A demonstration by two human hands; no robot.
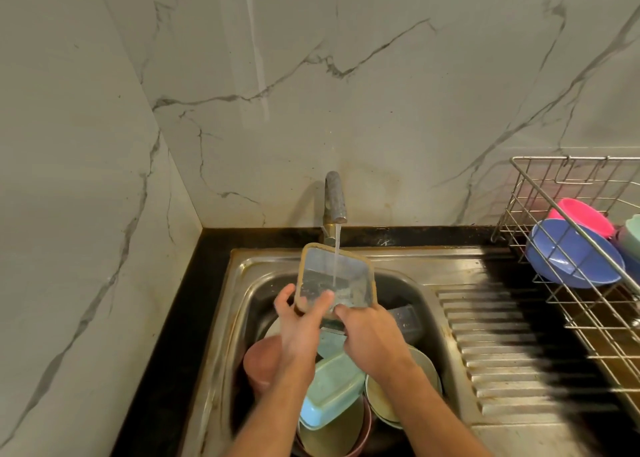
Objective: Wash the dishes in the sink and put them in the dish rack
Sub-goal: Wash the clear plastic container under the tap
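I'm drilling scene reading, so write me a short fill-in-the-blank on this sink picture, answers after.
1. Water from the tap runs into a clear ____ that both hands hold over the sink.
2. The blue bowl sits in the wire ____ on the right.
3. Behind the blue bowl lies a ____ bowl.
4. The left hand and right hand grip the same thing, above a pale blue ____.

Answers: container; rack; pink; tub
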